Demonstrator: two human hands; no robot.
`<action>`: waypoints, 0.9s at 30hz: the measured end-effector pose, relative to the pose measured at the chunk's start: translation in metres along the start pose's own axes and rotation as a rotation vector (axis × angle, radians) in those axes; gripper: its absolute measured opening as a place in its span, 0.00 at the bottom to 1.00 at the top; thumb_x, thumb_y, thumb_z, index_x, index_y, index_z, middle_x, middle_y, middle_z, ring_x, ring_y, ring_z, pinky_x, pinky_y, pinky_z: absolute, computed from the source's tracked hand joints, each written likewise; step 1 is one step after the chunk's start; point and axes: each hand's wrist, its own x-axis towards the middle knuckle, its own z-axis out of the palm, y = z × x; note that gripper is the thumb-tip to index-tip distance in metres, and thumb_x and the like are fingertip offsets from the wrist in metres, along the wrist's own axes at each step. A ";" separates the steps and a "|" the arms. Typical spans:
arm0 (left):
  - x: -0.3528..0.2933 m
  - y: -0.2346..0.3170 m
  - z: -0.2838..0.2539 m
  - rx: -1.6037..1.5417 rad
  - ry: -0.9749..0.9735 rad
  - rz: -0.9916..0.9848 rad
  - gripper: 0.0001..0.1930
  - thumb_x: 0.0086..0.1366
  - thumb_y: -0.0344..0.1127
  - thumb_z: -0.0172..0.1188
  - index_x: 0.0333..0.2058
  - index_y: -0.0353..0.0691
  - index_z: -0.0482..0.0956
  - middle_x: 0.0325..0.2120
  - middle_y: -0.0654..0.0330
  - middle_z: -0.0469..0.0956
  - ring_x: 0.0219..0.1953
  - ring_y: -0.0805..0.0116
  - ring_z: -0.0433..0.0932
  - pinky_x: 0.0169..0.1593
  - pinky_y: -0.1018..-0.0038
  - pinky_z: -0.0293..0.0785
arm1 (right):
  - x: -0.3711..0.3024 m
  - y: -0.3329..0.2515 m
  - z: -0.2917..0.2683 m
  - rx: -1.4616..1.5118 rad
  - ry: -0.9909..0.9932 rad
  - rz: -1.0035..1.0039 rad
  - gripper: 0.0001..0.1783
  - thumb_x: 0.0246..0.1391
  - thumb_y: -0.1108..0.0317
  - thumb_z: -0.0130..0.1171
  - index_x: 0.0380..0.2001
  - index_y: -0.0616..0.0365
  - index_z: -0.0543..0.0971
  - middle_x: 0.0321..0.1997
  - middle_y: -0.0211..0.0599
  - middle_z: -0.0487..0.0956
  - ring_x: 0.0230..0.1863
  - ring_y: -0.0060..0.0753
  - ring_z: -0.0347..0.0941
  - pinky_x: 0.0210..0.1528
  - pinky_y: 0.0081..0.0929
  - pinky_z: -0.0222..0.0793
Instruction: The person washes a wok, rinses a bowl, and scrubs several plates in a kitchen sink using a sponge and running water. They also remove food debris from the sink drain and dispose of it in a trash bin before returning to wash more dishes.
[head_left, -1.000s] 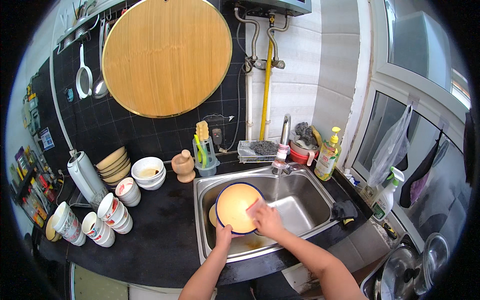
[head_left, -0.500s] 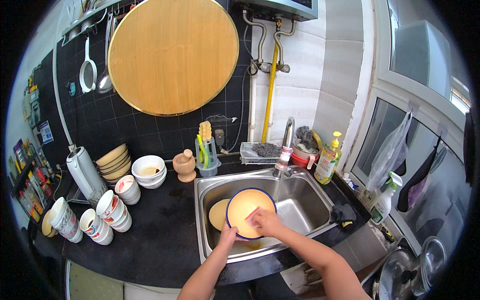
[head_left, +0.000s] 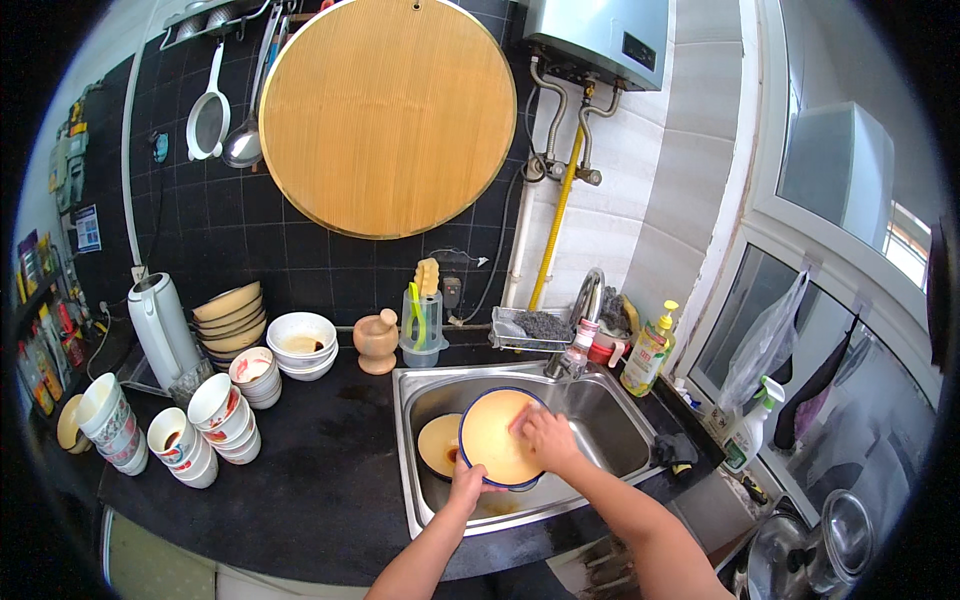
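A cream enamel-like bowl with a dark blue rim (head_left: pixel 490 450) is tilted over the sink, its inside facing me. My left hand (head_left: pixel 468 486) grips its lower left edge, thumb over the rim. Against the inner right side of the bowl, my right hand (head_left: pixel 550 440) presses a small pinkish-red pad (head_left: pixel 520 420), mostly covered by the fingers; it looks like a sponge. Another cream bowl (head_left: pixel 436 440), with a brown residue in it, sits in the left of the steel sink (head_left: pixel 408 500), partly hidden behind the held one.
Stacked bowls (head_left: pixel 210 405) stand on the left counter beside a white kettle (head_left: pixel 165 330). A wooden mortar (head_left: pixel 376 345) and a utensil holder (head_left: pixel 422 335) are behind the sink. The faucet (head_left: pixel 590 310) rises at the back, near a soap bottle (head_left: pixel 648 355) and spray bottle (head_left: pixel 752 430).
The view has shifted slightly. My right hand has moved the pad from near the bowl's middle toward its upper right side. My left hand keeps its grip on the rim.
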 end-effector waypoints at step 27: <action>0.007 0.001 -0.008 -0.299 -0.105 -0.278 0.27 0.66 0.55 0.35 0.55 0.43 0.59 0.53 0.57 0.64 0.56 0.63 0.64 0.56 0.59 0.61 | -0.025 0.014 0.040 2.353 0.257 1.012 0.18 0.56 0.57 0.50 0.42 0.60 0.68 0.40 0.36 0.74 0.40 0.29 0.72 0.42 0.28 0.70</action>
